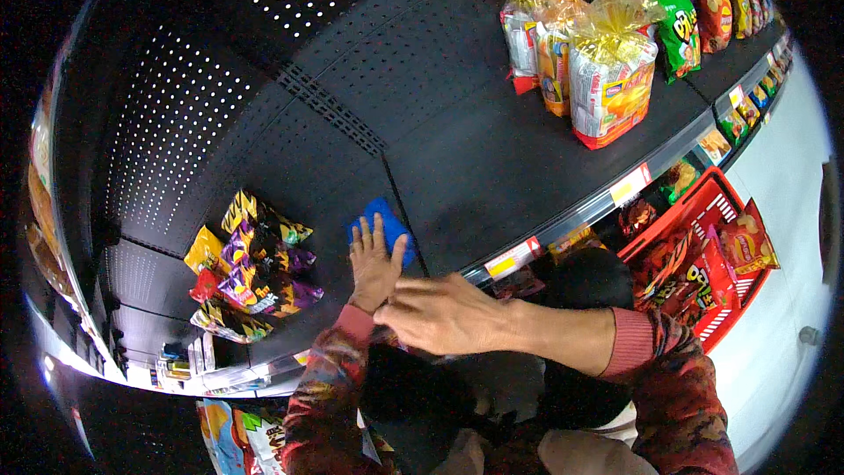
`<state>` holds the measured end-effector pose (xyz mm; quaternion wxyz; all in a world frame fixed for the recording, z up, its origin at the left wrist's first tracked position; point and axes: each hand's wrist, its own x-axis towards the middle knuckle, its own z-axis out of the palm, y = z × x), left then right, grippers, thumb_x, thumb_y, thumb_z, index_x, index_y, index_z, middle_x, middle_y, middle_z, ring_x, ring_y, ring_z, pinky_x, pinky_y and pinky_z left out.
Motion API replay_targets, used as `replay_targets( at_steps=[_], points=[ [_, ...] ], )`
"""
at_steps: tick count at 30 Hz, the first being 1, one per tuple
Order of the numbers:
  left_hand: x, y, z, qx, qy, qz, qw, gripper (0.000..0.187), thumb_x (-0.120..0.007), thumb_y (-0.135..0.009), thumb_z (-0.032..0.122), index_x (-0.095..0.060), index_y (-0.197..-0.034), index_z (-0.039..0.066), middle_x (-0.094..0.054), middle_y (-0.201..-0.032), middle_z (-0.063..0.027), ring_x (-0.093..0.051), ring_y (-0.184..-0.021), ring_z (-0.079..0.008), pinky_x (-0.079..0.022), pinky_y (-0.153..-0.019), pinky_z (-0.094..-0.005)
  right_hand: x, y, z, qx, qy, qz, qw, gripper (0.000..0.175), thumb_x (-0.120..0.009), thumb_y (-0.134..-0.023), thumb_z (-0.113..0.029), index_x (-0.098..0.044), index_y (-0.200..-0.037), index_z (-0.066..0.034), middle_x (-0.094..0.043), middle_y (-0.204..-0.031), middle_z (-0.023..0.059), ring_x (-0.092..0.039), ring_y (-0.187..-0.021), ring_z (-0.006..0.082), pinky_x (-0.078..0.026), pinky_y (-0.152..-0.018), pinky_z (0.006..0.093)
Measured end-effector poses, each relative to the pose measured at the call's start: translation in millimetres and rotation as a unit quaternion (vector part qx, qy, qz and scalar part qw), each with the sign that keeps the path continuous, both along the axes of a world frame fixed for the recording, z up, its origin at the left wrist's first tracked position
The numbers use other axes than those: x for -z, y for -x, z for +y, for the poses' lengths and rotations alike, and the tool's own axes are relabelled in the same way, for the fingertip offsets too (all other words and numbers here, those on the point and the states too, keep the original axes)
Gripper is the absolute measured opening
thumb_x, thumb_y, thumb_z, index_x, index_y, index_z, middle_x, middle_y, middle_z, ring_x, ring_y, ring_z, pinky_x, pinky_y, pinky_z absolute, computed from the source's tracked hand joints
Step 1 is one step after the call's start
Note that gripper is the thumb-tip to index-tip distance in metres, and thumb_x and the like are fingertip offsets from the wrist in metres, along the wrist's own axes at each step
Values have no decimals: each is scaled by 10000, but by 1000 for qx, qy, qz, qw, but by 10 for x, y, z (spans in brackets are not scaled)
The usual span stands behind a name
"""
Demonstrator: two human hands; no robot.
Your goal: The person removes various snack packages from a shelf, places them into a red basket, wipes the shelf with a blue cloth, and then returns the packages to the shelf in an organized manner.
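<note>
My left hand (374, 264) lies flat with spread fingers on a blue cloth (395, 231), which rests on the black metal shelf (488, 158). My right hand (448, 313) is curled, its fingers bent at my left wrist and sleeve cuff; whether it grips the cuff is hidden. To the left of the cloth is a heap of black, purple and yellow snack bags (254, 264).
Cellophane-topped snack packs (610, 86) stand at the upper right, beside a green snack bag (679, 33) and several others. A price rail (567, 224) edges the shelf. A red basket (715, 181) holding snack bags is at my right. A perforated back panel (178, 125) rises at the left.
</note>
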<state>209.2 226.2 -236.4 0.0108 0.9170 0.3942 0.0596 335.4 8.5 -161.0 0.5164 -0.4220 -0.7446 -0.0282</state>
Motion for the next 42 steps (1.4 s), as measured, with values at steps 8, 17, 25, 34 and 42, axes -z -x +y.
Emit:
replay_targets(
  at_steps=[8,17,25,34,42],
  points=[
    [81,-795,402,36,18,-46,998,812,-430,-1009,626,-276,-1606,98,-201,-1653,-264,-148,-1523,-488,-135,-1217,-596,-105,85,-48,-27,-88,44,995,339,-762,-798,-147,-662,-1105,-43,-664,-979,86,-651,-974,240,-614,-708,327],
    [52,-2620,-157,212,25,-50,976,761,-427,-1018,585,-305,-1598,107,-197,-1670,-216,-118,-1548,-435,-97,-1242,-552,-147,-194,176,17,-62,131,989,221,-696,-878,-204,-572,-1007,-74,-584,-827,85,-631,-852,285,-527,-612,418],
    [-6,-2305,-340,388,20,-225,894,322,-665,-944,165,-694,-1238,36,-633,-1346,-149,-555,-1208,-341,-455,-1051,-419,-137,-273,128,42,-66,83,993,339,-752,-812,-87,-644,-1134,-74,-652,-959,65,-676,-846,259,-586,-687,376],
    [-552,-2157,524,173,64,-303,935,93,-694,-908,104,-722,-912,16,-737,-1023,-163,-716,-894,-312,-560,-829,-395,-97,-163,157,6,-74,145,987,349,-748,-824,-114,-644,-1154,-70,-620,-891,78,-663,-853,269,-584,-621,365],
    [-2395,-3364,698,329,-379,-379,778,184,-682,-920,108,-705,-1091,45,-643,-1253,-130,-565,-1203,-324,-435,-1044,-426,55,-127,201,-28,-84,104,991,342,-724,-835,-109,-622,-1151,-30,-618,-926,133,-660,-805,302,-574,-589,379]
  ],
)
